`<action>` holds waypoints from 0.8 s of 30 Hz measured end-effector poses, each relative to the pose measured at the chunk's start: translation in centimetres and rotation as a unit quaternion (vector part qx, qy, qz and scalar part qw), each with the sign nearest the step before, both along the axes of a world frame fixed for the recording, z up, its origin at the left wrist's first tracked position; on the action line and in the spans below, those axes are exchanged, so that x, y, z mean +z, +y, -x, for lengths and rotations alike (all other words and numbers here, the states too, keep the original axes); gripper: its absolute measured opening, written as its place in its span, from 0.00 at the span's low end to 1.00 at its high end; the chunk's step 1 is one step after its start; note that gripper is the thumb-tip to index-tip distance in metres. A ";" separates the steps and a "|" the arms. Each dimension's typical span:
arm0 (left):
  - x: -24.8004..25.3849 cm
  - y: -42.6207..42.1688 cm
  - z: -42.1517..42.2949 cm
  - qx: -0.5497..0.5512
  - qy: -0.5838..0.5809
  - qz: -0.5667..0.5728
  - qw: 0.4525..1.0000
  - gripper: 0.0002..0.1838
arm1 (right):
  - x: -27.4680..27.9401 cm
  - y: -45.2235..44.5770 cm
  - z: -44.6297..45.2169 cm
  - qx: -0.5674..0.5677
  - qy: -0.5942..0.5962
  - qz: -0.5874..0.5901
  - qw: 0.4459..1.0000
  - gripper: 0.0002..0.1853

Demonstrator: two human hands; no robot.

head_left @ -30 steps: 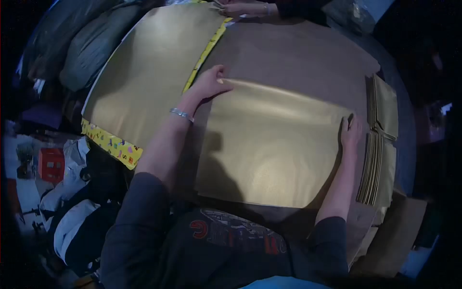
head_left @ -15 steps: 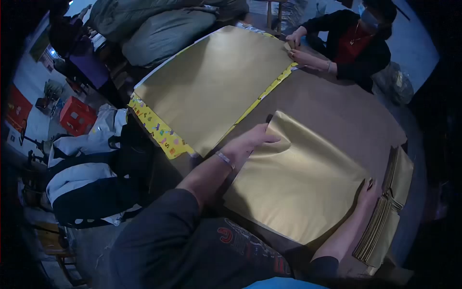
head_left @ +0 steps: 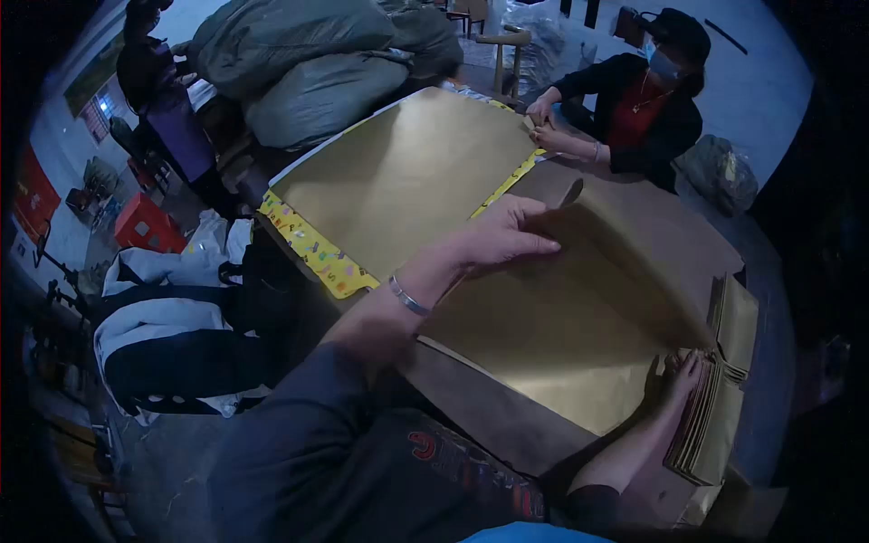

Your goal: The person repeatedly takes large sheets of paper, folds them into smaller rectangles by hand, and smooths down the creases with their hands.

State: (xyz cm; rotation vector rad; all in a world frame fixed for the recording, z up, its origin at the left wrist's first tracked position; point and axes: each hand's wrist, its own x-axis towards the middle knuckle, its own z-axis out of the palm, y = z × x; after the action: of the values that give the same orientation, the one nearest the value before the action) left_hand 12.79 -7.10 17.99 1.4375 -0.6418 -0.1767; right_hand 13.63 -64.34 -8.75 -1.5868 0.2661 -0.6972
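Observation:
My left hand (head_left: 507,237) pinches the far left edge of a gold paper sheet (head_left: 552,308) with thumb and fingers. That edge is raised and curls over toward me, showing its darker side, while the near part lies flat on the brown table cover. At the sheet's right corner is my right hand (head_left: 685,373), its fingers bent together round the paper's edge; the fingertips are partly hidden. Just right of that hand stands a stack of folded gold paper (head_left: 711,434), with another folded bundle (head_left: 735,321) behind it.
A large gold sheet (head_left: 389,172) lies to the left over yellow patterned paper (head_left: 317,249). Across the table a co-worker (head_left: 625,118) in a mask handles paper at its corner. Big grey-green sacks (head_left: 317,81) are piled behind; a red crate (head_left: 148,224) stands on the floor at left.
My left hand has lifted the far edge of the gold sheet and moved it up and right, folding it over. My right hand has stayed at the right corner. The view has shifted slightly.

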 end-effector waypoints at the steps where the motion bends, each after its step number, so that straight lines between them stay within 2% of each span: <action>1: 1.1 0.5 0.6 0.009 -0.028 0.001 1.000 0.17 | 1.1 2.3 1.6 -0.014 0.026 0.159 0.987 0.33; 2: 2.5 1.2 1.4 0.028 -0.040 -0.030 0.998 0.17 | 3.1 4.3 1.9 0.036 0.039 0.031 0.998 0.34; 4: 3.4 2.7 1.9 0.030 -0.044 -0.010 0.999 0.17 | 7.3 8.5 2.4 0.081 0.059 -0.248 0.964 0.36; 6: 3.9 3.7 2.6 0.025 -0.042 0.033 0.998 0.17 | 10.3 13.5 4.5 0.028 -0.053 -0.212 0.975 0.38; 10: 5.7 4.9 4.2 0.034 -0.068 0.026 0.997 0.17 | 7.6 12.1 1.7 -0.002 -0.022 -0.274 0.961 0.37; 12: 7.0 5.5 4.7 0.053 -0.071 0.003 0.996 0.17 | 8.0 12.7 0.6 0.011 -0.016 -0.171 0.985 0.32; 13: 7.9 5.8 5.2 0.034 -0.084 0.039 0.995 0.16 | 8.5 13.0 0.6 0.009 -0.016 -0.170 0.985 0.32; 15: 9.0 6.6 5.7 0.079 -0.073 0.034 0.994 0.15 | 9.4 13.9 0.8 -0.036 -0.012 -0.075 0.996 0.26; 18: 9.3 9.0 5.0 0.118 -0.108 0.058 0.985 0.13 | 12.9 14.7 1.9 -0.078 -0.050 -0.010 0.996 0.18; 19: 9.3 10.1 4.4 0.096 -0.140 0.060 0.984 0.14 | 14.9 15.4 2.6 -0.084 -0.046 -0.011 0.995 0.18; 21: 8.7 11.1 3.5 0.060 -0.082 0.136 0.986 0.17 | 18.9 16.1 3.8 -0.042 -0.145 -0.005 0.988 0.17; 22: 8.1 11.9 2.7 0.032 -0.071 0.132 0.988 0.21 | 20.4 16.0 4.1 -0.030 -0.176 -0.003 0.984 0.17; 24: 6.5 12.2 2.3 0.128 -0.021 0.083 0.988 0.20 | 22.3 15.4 5.5 -0.041 -0.166 0.009 0.985 0.17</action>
State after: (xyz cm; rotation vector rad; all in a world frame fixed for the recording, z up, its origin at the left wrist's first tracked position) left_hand 10.45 5.13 24.50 1.3508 -0.4879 0.1075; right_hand 8.14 -48.91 13.54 -1.4544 0.0791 -1.0167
